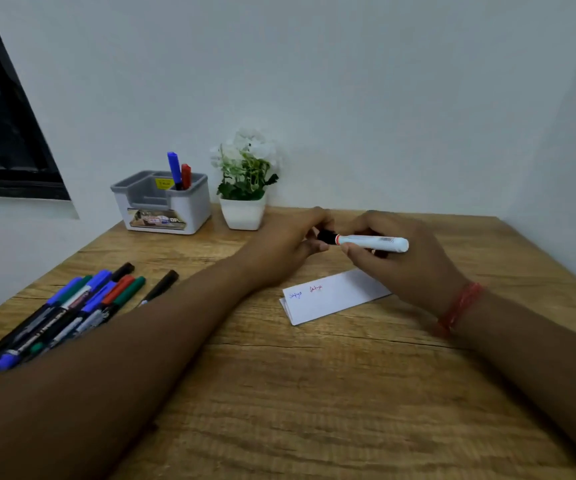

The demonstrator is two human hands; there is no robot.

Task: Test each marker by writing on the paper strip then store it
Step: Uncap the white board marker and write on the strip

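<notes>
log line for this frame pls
left hand: grips black cap | right hand: holds white marker | white paper strip: two scribbles | grey organizer: two markers stored

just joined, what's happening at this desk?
A person holds a white marker in the right hand, while the left hand has a grip on its black cap end. The paper strip below carries two scribbles, blue and red. Two markers stand in the organizer; a pile of markers waits at left.

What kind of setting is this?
Probably a home or office desk in a room corner: wooden table, a desk organizer holding markers, a potted plant against the wall.
</notes>
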